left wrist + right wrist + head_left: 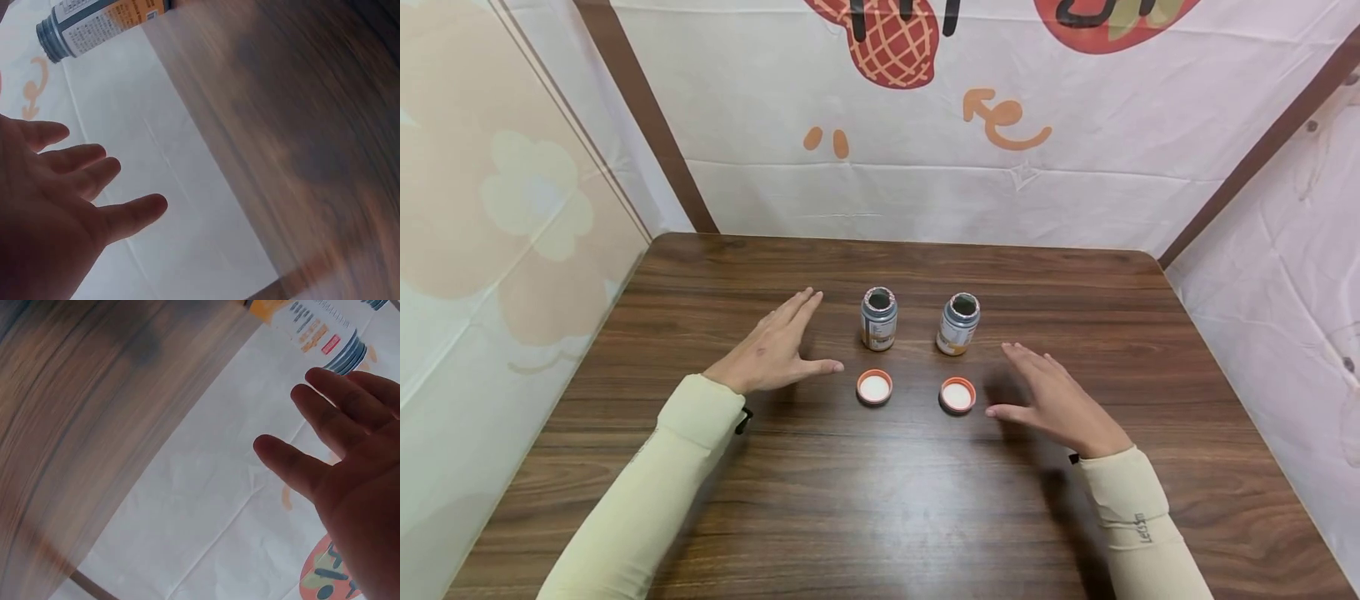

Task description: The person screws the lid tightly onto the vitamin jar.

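Two small dark grey bottles without caps stand upright side by side on the table, the left bottle (879, 321) and the right bottle (957, 327). Both have printed labels in white and orange. In front of each lies a round cap with an orange rim and white inside, the left cap (874, 387) and the right cap (957, 396). My left hand (778, 350) is to the left of the left bottle and cap, fingers extended and thumb apart, holding nothing. To the right of the right cap is my right hand (1056, 400), likewise spread and holding nothing.
The brown wood-grain table (865, 517) reaches back to a pale printed cloth (760, 183) that hangs behind it. More cloth hangs along the left and right sides. Both forearms come in over the front of the table in pale yellow sleeves (647, 492).
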`<control>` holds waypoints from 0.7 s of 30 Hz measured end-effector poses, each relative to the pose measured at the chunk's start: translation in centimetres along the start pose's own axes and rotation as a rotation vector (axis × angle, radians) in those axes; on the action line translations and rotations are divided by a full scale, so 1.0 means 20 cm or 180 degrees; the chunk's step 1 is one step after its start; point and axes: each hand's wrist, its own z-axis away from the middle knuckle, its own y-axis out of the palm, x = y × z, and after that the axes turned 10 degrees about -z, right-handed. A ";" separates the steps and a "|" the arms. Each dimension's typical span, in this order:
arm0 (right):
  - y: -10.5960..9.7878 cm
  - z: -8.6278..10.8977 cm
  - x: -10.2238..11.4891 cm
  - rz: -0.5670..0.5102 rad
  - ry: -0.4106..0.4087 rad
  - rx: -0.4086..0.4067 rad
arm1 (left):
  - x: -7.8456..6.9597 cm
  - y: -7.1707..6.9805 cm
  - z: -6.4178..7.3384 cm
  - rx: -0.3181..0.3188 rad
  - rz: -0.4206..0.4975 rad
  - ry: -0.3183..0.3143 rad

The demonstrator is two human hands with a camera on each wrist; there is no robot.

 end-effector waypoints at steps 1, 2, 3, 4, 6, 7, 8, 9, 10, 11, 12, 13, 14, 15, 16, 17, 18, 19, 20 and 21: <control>0.00 -0.01 0.01 -0.0010 -0.0027 0.0006 | 0.00 0.01 -0.01 0.0005 0.0024 0.0013; 0.01 -0.02 0.02 -0.0012 -0.0053 0.0014 | -0.01 0.01 -0.03 0.0014 0.0034 0.0019; 0.02 -0.02 0.03 -0.0011 -0.0078 0.0021 | -0.01 0.02 -0.04 0.0008 0.0045 0.0026; 0.02 -0.03 0.03 -0.0003 -0.0104 0.0027 | -0.01 0.03 -0.05 0.0019 0.0053 0.0029; 0.03 -0.05 0.05 -0.0004 -0.0148 0.0041 | -0.02 0.04 -0.07 0.0025 0.0056 0.0035; 0.04 -0.05 0.05 -0.0008 -0.0173 0.0045 | -0.02 0.05 -0.09 0.0035 0.0065 0.0038; 0.05 -0.06 0.06 -0.0025 -0.0194 0.0051 | -0.03 0.05 -0.10 0.0039 0.0074 0.0043; 0.05 -0.07 0.07 -0.0044 -0.0220 0.0053 | -0.04 0.05 -0.10 0.0041 0.0082 0.0051; 0.06 -0.08 0.07 -0.0062 -0.0241 0.0063 | -0.04 0.06 -0.11 0.0054 0.0088 0.0055; 0.06 -0.08 0.08 -0.0090 -0.0255 0.0080 | -0.05 0.06 -0.12 0.0053 0.0100 0.0056; 0.06 -0.09 0.09 -0.0109 -0.0276 0.0092 | -0.06 0.06 -0.13 0.0052 0.0112 0.0050; 0.07 -0.09 0.10 -0.0123 -0.0289 0.0106 | -0.06 0.06 -0.13 0.0057 0.0127 0.0038; 0.07 -0.10 0.11 -0.0133 -0.0304 0.0125 | -0.07 0.06 -0.14 0.0060 0.0150 0.0026; 0.08 -0.11 0.11 -0.0142 -0.0321 0.0146 | -0.08 0.06 -0.15 0.0069 0.0174 0.0009; 0.08 -0.11 0.12 -0.0153 -0.0328 0.0165 | -0.08 0.06 -0.15 0.0084 0.0207 -0.0022; 0.09 -0.12 0.13 -0.0153 -0.0342 0.0178 | -0.09 0.06 -0.16 0.0106 0.0242 -0.0051; 0.09 -0.13 0.14 -0.0157 -0.0364 0.0183 | -0.09 0.06 -0.17 0.0130 0.0278 -0.0070; 0.10 -0.13 0.15 -0.0156 -0.0383 0.0186 | -0.10 0.06 -0.17 0.0158 0.0314 -0.0085; 0.11 -0.14 0.15 -0.0164 -0.0406 0.0187 | -0.10 0.07 -0.18 0.0191 0.0345 -0.0097; 0.11 -0.15 0.16 -0.0159 -0.0445 0.0180 | -0.11 0.07 -0.19 0.0210 0.0372 -0.0108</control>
